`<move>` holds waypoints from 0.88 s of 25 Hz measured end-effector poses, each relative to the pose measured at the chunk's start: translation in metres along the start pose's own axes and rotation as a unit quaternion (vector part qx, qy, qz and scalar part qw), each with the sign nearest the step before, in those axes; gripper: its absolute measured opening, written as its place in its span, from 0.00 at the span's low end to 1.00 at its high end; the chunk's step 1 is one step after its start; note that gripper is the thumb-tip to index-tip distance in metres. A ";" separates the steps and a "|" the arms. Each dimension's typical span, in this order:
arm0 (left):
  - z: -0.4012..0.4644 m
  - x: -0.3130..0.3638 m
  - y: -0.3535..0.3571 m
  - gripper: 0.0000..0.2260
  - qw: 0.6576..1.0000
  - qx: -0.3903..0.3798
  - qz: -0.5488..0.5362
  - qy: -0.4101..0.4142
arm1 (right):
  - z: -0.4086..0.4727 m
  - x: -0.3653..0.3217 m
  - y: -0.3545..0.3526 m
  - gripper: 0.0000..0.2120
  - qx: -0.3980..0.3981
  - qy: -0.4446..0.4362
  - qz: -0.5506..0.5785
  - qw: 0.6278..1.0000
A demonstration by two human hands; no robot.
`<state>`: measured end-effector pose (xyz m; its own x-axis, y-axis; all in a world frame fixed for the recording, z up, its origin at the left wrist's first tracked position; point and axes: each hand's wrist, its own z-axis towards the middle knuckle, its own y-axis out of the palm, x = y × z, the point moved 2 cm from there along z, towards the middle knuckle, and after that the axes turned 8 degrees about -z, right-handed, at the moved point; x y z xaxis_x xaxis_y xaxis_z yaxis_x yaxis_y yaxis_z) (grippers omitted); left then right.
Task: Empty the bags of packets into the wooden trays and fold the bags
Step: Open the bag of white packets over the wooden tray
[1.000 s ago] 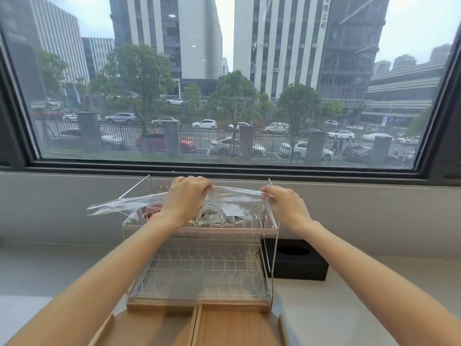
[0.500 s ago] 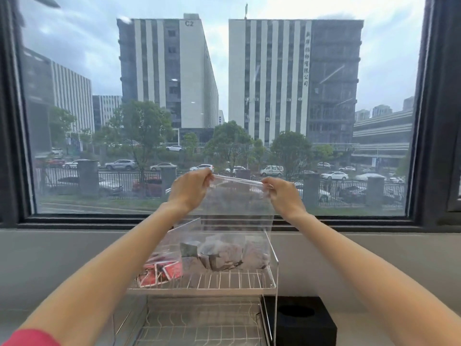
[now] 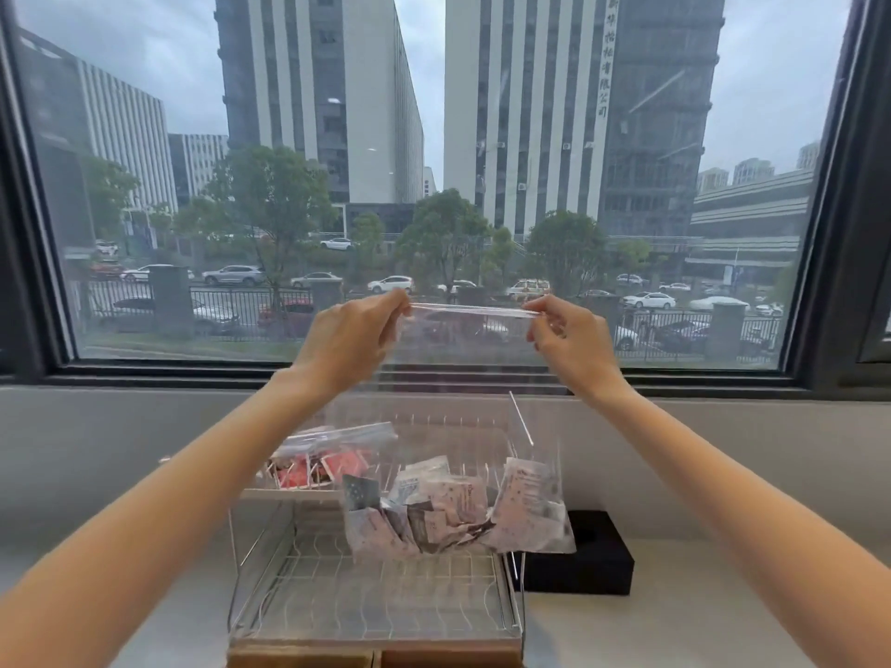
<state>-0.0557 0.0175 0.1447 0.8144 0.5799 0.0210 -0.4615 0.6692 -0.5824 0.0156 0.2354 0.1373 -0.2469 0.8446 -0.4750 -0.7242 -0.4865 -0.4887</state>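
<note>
Clear plastic forms a zip-top bag (image 3: pixel 463 426), held up at chest height in front of a window (image 3: pixel 434 161). The left hand (image 3: pixel 349 337) and the right hand (image 3: pixel 571 337) each pinch one end of its sealed top strip. Pale paper packets (image 3: pixel 448 511) sag in the bottom, so the film looks thin, limp and slippery, with light, loose contents. The stiffer zip strip seems the surest place to grip. Behind and below it, a second bag (image 3: pixel 328 455) of red packets lies on the upper shelf of a wire rack (image 3: pixel 376 600). A black box (image 3: pixel 578 556) sits just right of the rack. Wooden trays (image 3: pixel 376 659) show only as an edge under the rack, which stands between the bag and them.
</note>
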 end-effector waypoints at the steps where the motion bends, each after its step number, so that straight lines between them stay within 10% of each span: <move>1: -0.011 -0.001 0.001 0.10 1.000 -0.014 0.001 0.018 | -0.009 0.002 0.001 0.11 -0.010 0.001 0.005 1.000; 11: -0.117 -0.001 0.047 0.13 0.989 -0.116 -0.005 0.090 | -0.115 0.052 0.028 0.09 -0.162 0.085 0.095 0.979; 22: -0.195 0.017 0.100 0.18 0.974 -0.193 -0.085 -0.081 | -0.186 0.093 0.056 0.06 -0.180 0.223 0.157 0.945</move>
<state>-0.0195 0.0033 -0.0715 0.7868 0.5623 0.2545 -0.1321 0.5562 -0.8205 0.0722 0.2450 -0.0701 -0.0589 0.5074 -0.8597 -0.3749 -0.8094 -0.4521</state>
